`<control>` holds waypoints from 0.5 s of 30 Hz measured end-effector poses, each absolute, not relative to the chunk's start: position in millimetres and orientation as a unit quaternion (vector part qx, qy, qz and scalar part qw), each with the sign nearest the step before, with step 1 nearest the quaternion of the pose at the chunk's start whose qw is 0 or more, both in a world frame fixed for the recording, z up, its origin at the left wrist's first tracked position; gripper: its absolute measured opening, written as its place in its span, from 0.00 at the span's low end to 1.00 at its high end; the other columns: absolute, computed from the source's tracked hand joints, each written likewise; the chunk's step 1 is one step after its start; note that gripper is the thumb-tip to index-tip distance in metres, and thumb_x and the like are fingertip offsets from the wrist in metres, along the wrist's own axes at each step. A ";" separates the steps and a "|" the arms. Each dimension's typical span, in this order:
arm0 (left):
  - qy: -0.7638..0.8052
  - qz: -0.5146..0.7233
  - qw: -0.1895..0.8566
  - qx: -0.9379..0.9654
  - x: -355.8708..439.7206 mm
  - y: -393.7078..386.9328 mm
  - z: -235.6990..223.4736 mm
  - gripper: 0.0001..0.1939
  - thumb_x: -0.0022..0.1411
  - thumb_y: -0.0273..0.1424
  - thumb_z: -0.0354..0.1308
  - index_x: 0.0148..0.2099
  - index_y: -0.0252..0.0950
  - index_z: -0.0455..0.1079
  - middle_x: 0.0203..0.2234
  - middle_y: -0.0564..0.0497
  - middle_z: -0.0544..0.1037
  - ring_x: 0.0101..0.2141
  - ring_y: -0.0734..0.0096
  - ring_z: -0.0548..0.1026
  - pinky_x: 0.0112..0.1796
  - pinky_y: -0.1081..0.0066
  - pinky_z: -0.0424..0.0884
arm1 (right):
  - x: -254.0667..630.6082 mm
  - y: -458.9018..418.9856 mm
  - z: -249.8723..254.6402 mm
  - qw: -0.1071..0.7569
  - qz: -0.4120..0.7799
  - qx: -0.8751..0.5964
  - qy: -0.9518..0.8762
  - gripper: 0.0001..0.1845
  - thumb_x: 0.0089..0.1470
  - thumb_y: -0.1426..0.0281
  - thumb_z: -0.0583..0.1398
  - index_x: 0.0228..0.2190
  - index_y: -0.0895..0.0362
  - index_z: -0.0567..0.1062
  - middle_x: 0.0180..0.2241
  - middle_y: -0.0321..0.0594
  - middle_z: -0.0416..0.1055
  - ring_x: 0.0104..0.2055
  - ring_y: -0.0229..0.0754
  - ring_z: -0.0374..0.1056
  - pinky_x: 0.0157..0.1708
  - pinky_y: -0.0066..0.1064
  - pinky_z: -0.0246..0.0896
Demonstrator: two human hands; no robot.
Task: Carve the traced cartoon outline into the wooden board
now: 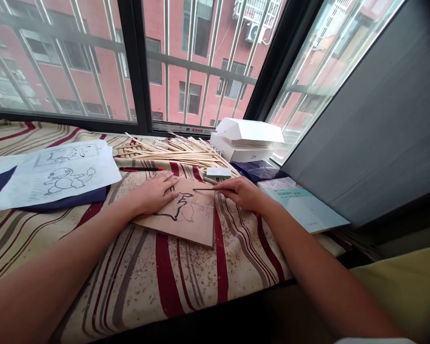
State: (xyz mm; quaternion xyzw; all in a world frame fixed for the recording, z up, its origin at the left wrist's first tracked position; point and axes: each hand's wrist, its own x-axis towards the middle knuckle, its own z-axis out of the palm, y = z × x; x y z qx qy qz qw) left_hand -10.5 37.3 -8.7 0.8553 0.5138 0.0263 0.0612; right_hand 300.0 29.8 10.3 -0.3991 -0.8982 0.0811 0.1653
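A flat wooden board (197,229) lies on the striped cloth, with a partly blackened line drawing (179,210) on it. My left hand (156,192) rests flat on the board's left part, fingers stretched out and covering some of the drawing. My right hand (241,192) is closed in a pinch on a thin wooden stick (203,189), held almost level over the board's upper right. Whether the stick's tip touches the wood I cannot tell. Just behind the board is a small white-and-green block (218,172).
A heap of thin wooden sticks (179,150) lies by the window, beside a white box (249,143). Printed cartoon sheets (71,172) are on the left, near a red-and-black pen (141,168). On the right lies a pale green book (304,205). Crumbs dot the striped cloth (136,296).
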 end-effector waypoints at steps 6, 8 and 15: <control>0.520 0.030 0.048 0.852 -8.4 36.9 -11.3 0.39 0.73 0.50 0.38 0.75 0.31 0.56 0.74 0.38 0.54 0.73 0.50 0.52 0.70 0.53 0.48 | 273.2 -20.4 15.7 0.068 -0.017 -0.463 -0.884 0.23 0.63 0.78 0.54 0.54 0.59 0.81 0.49 0.50 0.82 0.48 0.52 0.79 0.46 0.37 0.70; 0.523 0.031 0.047 0.851 -8.1 37.4 -12.9 0.39 0.73 0.50 0.38 0.75 0.30 0.55 0.74 0.37 0.54 0.73 0.48 0.51 0.70 0.51 0.48 | 261.1 -41.2 16.6 0.017 -0.054 -0.492 -0.869 0.24 0.62 0.80 0.53 0.56 0.62 0.79 0.47 0.53 0.82 0.44 0.53 0.79 0.40 0.36 0.69; 0.509 0.032 0.040 0.859 -8.6 37.8 -12.8 0.39 0.73 0.49 0.38 0.75 0.29 0.57 0.74 0.36 0.55 0.72 0.48 0.53 0.70 0.52 0.49 | 227.9 -61.4 22.8 -0.057 -0.101 -0.511 -0.851 0.25 0.63 0.82 0.49 0.56 0.66 0.76 0.46 0.58 0.79 0.40 0.55 0.79 0.30 0.38 0.63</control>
